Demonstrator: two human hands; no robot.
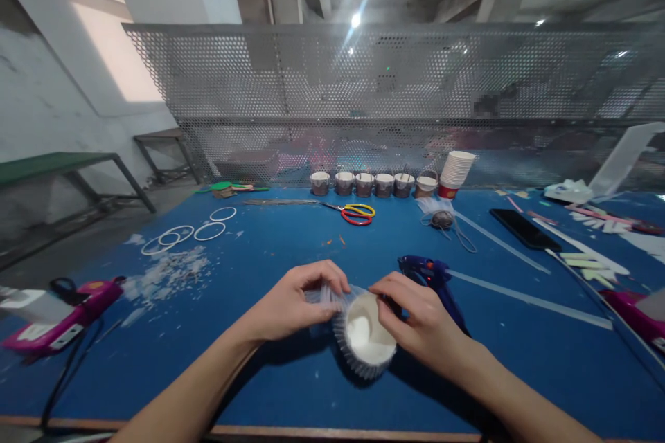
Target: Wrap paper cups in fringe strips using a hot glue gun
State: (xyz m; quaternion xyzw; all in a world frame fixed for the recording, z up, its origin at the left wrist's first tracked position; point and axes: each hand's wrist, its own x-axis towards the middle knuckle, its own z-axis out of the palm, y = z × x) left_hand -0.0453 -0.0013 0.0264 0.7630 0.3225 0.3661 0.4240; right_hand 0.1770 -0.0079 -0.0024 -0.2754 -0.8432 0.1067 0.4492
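Both hands met over the near middle of the blue desk [249,374]. The left hand [291,304] pinched a clear, ribbed plastic strip [325,297] between its fingertips at the rim of a white paper cup [366,339], which lay tilted with its open mouth toward the camera. The right hand [420,318] closed on the cup's far right edge, fingers curled over the rim. A ribbed fringe wrapped the cup's outer wall.

Just beyond the right hand lay a blue glue gun [433,273]. Farther off, yellow and red scissors [356,213] rested near the middle, and a row of small filled cups [371,183] stood along the far edge beside a stack of paper cups [456,173]. White rings [181,234] lay far left, a pink glue gun [73,315] near left, and a black phone [524,228] to the right.
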